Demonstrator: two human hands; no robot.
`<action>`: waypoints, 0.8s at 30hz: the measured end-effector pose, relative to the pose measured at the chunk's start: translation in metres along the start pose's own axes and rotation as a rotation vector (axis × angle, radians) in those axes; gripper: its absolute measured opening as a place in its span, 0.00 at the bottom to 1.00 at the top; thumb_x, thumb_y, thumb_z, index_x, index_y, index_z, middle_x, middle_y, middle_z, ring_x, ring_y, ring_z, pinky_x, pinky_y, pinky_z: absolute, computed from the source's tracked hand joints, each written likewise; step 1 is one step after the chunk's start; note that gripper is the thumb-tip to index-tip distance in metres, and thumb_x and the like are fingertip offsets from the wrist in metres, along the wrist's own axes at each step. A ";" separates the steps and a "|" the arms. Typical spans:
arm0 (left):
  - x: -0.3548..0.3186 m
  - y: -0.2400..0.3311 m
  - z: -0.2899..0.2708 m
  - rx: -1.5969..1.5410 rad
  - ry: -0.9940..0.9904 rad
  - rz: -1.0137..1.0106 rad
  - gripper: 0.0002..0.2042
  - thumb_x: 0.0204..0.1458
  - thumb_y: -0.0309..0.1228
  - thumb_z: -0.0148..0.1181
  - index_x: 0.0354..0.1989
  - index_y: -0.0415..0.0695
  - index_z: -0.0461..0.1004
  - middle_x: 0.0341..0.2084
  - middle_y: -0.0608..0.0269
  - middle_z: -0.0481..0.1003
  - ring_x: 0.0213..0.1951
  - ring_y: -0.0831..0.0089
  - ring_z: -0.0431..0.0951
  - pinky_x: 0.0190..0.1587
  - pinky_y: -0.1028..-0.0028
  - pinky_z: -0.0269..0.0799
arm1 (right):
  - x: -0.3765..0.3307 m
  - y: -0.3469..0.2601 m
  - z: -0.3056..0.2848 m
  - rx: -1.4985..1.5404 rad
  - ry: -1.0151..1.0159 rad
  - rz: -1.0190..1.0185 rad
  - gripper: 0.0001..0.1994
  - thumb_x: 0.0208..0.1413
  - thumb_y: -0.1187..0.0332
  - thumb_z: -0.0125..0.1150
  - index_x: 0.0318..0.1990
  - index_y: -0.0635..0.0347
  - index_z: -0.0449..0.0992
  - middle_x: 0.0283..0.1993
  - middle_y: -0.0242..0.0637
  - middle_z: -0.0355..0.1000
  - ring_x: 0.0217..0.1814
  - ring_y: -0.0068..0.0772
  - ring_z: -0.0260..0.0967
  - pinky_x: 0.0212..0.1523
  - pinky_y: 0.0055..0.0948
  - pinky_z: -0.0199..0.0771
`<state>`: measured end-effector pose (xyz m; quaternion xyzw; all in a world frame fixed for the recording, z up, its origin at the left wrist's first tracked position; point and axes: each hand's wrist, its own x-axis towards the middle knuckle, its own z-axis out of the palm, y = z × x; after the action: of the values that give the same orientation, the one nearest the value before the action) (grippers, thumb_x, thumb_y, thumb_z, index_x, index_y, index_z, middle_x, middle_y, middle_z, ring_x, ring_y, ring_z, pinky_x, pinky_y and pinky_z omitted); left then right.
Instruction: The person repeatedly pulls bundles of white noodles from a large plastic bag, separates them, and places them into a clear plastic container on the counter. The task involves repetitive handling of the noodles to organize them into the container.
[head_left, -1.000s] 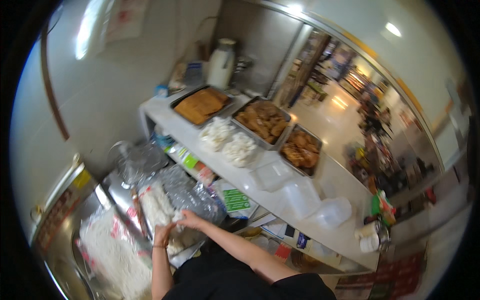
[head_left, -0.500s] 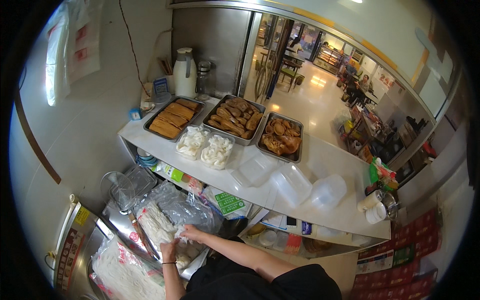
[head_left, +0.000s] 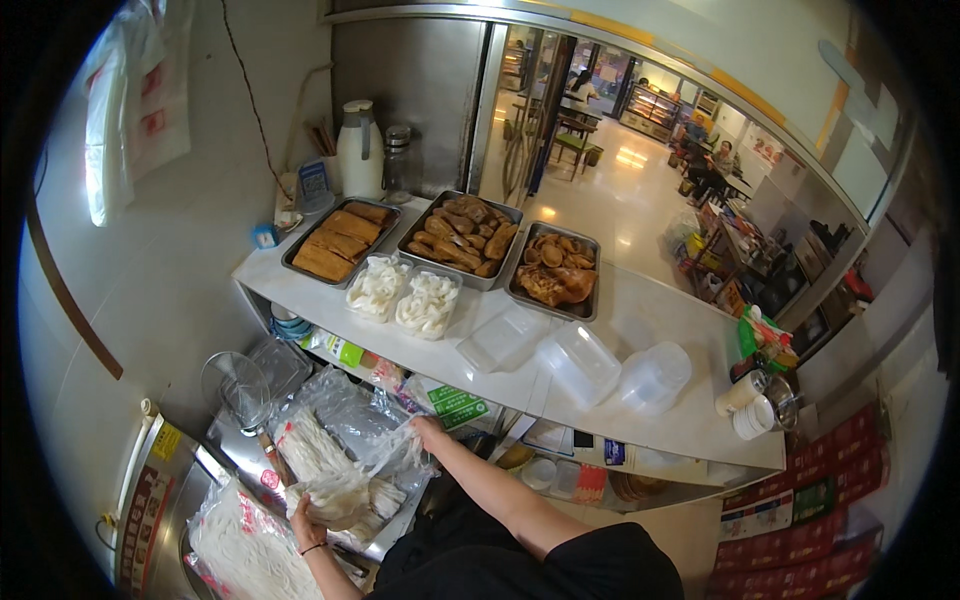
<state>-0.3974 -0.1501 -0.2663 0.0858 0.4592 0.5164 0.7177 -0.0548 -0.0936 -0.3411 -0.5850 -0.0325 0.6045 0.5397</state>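
My left hand (head_left: 306, 526) is closed on a bundle of white noodles (head_left: 338, 500) at the lower left. Higher and to the right, my right hand (head_left: 428, 434) grips loose, pale strands of noodles (head_left: 392, 450) that hang toward the bundle. More noodles (head_left: 318, 448) lie beneath in an opened clear plastic bag (head_left: 345, 415). Beside my left hand is a second, larger bag of white noodles (head_left: 245, 545). A wire strainer (head_left: 236, 388) with a wooden handle rests to the left of the opened bag.
On the white counter (head_left: 640, 300) ahead stand two clear tubs of noodles (head_left: 428, 303). Behind them are metal trays of brown tofu slabs (head_left: 345, 240), brown stewed pieces (head_left: 465, 235) and mixed brown food (head_left: 556, 268). Empty clear tubs (head_left: 580, 362) sit to the right. Shelves run below.
My hands were close together over the noodles. Now my right hand has moved up and right, my left hand down and left, with noodles drawn out between them.
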 end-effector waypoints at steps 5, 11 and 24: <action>0.010 -0.004 -0.010 -0.006 0.021 0.030 0.17 0.41 0.24 0.56 0.42 0.34 0.65 0.34 0.53 0.71 0.35 0.60 0.72 0.42 0.65 0.68 | 0.002 0.005 -0.007 0.171 0.090 -0.100 0.06 0.39 0.72 0.50 0.25 0.64 0.69 0.23 0.39 0.66 0.23 0.36 0.65 0.22 0.33 0.66; -0.001 -0.016 0.033 0.295 0.116 0.042 0.17 0.37 0.19 0.56 0.38 0.27 0.64 0.29 0.52 0.70 0.28 0.63 0.73 0.28 0.70 0.69 | -0.045 0.027 0.052 -0.462 -0.315 -0.114 0.10 0.38 0.71 0.53 0.32 0.62 0.69 0.25 0.35 0.66 0.26 0.29 0.63 0.21 0.30 0.64; -0.018 -0.035 0.072 0.594 -0.082 0.122 0.17 0.31 0.17 0.57 0.36 0.32 0.68 0.29 0.59 0.72 0.28 0.68 0.73 0.29 0.73 0.69 | -0.112 0.015 0.081 -0.946 -0.733 -0.266 0.23 0.30 0.63 0.67 0.35 0.67 0.68 0.33 0.42 0.70 0.35 0.31 0.66 0.35 0.28 0.66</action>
<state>-0.3210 -0.1553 -0.2363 0.3400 0.5549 0.3976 0.6469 -0.1541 -0.1295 -0.2509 -0.5061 -0.5535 0.6139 0.2461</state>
